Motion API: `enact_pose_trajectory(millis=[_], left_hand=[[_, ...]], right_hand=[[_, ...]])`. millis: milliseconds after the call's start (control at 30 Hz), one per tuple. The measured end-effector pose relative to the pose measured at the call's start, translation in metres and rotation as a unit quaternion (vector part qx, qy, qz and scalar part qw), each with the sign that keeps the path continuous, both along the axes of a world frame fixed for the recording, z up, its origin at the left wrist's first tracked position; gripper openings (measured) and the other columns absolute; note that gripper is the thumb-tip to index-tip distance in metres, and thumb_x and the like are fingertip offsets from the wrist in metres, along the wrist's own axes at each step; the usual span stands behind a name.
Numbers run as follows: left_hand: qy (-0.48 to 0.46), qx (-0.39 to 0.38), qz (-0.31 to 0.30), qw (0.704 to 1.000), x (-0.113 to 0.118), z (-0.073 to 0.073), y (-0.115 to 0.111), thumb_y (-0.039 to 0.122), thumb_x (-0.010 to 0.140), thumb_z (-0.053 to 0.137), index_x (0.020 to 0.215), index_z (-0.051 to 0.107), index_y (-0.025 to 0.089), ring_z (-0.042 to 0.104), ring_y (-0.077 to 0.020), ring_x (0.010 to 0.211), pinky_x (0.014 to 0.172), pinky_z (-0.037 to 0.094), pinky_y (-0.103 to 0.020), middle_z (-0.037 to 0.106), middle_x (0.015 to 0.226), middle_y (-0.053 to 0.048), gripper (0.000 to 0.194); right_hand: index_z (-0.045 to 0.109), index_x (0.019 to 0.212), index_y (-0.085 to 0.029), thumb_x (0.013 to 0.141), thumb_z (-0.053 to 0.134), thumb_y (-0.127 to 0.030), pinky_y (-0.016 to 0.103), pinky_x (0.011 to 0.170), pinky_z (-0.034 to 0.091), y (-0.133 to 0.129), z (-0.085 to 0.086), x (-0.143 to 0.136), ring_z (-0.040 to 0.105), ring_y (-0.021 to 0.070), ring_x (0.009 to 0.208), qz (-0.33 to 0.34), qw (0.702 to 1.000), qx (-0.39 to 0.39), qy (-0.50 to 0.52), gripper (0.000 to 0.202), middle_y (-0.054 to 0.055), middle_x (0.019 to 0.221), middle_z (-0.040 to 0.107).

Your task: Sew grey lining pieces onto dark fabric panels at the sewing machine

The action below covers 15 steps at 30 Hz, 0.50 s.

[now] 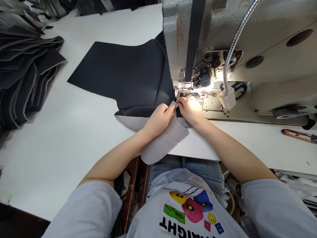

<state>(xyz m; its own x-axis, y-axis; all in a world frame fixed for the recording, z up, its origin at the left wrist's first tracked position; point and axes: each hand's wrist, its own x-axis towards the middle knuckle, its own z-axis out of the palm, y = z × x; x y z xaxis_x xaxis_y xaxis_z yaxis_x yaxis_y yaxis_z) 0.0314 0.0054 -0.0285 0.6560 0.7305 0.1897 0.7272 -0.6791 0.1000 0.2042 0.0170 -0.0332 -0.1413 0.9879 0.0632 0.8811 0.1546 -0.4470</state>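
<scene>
A large black fabric piece point(128, 72) lies flat on the table, its right end beside the sewing machine's presser foot point(184, 93). Along its near edge a grey layer shows. My left hand point(158, 120) pinches a grey fabric flap point(164, 142), whose rounded lower end hangs over the table's front edge. Close by on the right, my right hand point(190, 109) is closed on the fabric edge just in front of the presser foot. Its fingertips are partly hidden by the cloth.
Dark fabric pieces point(29, 72) are heaped at the left of the white table point(61, 148). The sewing machine point(260, 39) fills the upper right, with a lamp point(228, 98) on a flexible metal neck. Orange thread snips point(298, 135) lie at the far right.
</scene>
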Motion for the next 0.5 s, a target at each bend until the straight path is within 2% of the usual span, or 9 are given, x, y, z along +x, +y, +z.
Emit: enact_pose_trajectory(millis=[167,233,300,400,500], left_hand=[[0.027,-0.055,0.013,0.998,0.014,-0.004,0.019,0.031,0.104,0.029,0.127,0.056,0.012,0.053,-0.0204,0.086,0.081,0.048,-0.031,0.056,0.092,-0.008,0.040],[0.032,-0.077,0.006,0.997,0.017,-0.005,0.025,0.028,0.102,0.032,0.131,0.053,0.012,0.054,-0.0205,0.088,0.083,0.048,-0.031,0.055,0.093,-0.008,0.039],[0.033,-0.093,-0.007,0.995,0.017,-0.003,0.028,0.025,0.100,0.035,0.130,0.054,0.011,0.053,-0.0210,0.087,0.084,0.049,-0.032,0.053,0.091,-0.008,0.038],[0.010,-0.102,-0.036,0.994,0.015,0.002,0.027,0.016,0.094,0.038,0.124,0.056,0.009,0.053,-0.0213,0.091,0.088,0.048,-0.033,0.051,0.096,-0.010,0.035],[-0.011,-0.097,-0.043,0.994,0.014,0.004,0.022,0.008,0.089,0.038,0.126,0.053,0.013,0.051,-0.0194,0.094,0.095,0.046,-0.034,0.050,0.115,-0.013,0.040]], right_hand=[[0.071,0.109,-0.011,0.097,0.041,-0.020,0.036,0.088,0.043,-0.001,0.003,0.009,0.056,0.0278,0.096,0.025,0.998,-0.001,-0.060,0.034,0.015,0.100,0.068],[0.073,0.106,-0.012,0.098,0.040,-0.023,0.037,0.086,0.043,-0.013,0.004,0.021,0.055,0.0273,0.093,0.060,0.997,-0.001,-0.054,0.036,0.015,0.094,0.066],[0.073,0.108,-0.013,0.097,0.039,-0.024,0.037,0.083,0.043,-0.029,0.004,0.036,0.055,0.0258,0.089,0.124,0.992,0.023,-0.018,0.037,0.013,0.094,0.064],[0.067,0.119,-0.014,0.089,0.047,-0.023,0.041,0.084,0.043,-0.048,0.002,0.053,0.055,0.0265,0.094,0.224,0.971,0.072,0.045,0.037,0.014,0.109,0.062],[0.064,0.121,-0.014,0.082,0.056,-0.022,0.045,0.088,0.043,-0.053,0.000,0.058,0.055,0.0301,0.105,0.266,0.958,0.087,0.068,0.041,0.015,0.126,0.059]])
